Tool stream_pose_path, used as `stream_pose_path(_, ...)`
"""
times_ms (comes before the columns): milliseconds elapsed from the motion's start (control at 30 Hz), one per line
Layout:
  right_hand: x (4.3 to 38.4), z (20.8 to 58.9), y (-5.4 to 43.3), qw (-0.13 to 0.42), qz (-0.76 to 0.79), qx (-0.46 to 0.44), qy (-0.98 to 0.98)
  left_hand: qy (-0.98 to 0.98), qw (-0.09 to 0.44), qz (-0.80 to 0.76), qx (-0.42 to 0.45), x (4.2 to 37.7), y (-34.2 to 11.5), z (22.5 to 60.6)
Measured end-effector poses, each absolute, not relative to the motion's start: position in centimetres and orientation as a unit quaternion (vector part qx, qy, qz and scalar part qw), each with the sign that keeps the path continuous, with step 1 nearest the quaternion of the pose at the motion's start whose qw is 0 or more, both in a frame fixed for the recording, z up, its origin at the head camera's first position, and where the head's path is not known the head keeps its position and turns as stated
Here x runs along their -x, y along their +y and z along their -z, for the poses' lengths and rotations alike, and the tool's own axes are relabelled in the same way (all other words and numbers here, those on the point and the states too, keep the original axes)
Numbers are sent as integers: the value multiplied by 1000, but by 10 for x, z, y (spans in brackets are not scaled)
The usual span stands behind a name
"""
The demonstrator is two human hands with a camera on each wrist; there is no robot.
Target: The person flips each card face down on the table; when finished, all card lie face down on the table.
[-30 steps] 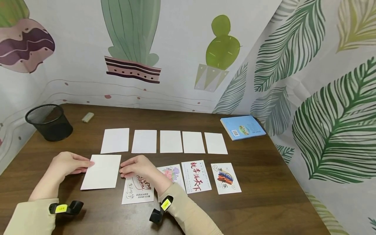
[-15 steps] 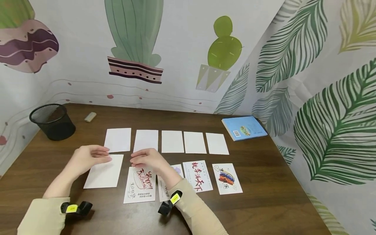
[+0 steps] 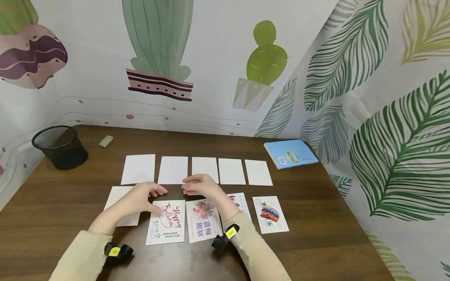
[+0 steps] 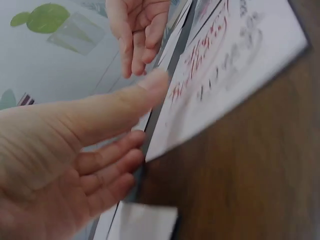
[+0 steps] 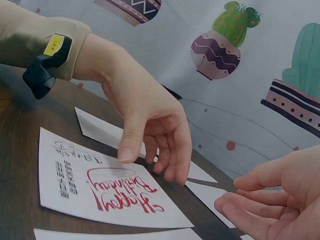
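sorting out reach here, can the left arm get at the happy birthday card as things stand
Probably yes: the left grip holds nothing and is right by one corner of the Happy Birthday card; nothing lies on that card, and the right grip is clear of it.

We see blank cards [image 3: 138, 169] and printed cards [image 3: 270, 214] across a table [image 3: 316, 226]. We also spot a bin [image 3: 66, 155], block [image 3: 106, 141] and book [image 3: 291, 153].
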State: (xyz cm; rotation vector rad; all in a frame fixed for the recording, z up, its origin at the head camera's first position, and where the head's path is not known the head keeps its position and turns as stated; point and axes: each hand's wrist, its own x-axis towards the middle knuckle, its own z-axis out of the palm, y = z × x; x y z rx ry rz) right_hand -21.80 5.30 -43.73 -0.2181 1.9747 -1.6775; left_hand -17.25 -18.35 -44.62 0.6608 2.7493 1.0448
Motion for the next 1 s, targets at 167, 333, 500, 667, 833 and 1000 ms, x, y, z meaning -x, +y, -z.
stream_pose_path(167,218,439,59,270,619,87,732,910,100,-326,-234,177,-170,442)
stream_pose_path(333,215,440,62,281,614,92,732,914,127,-311,-226,179,-161,438)
stream_pose_path(500,214,439,65,280,606,94,739,923,132,-294,-211,177,-157,436)
stream_pose_path(667,215,439,66,278,603,94,741,920,143,-303,-204,178,-157,434)
stream_pose_path(833,214,440,65,275,600,100,745,902,161,-344,-205,181,-163,433)
stream_pose_path(1000,212,441,62,282,595,104,746,877,170,-389,-226,186,-174,435)
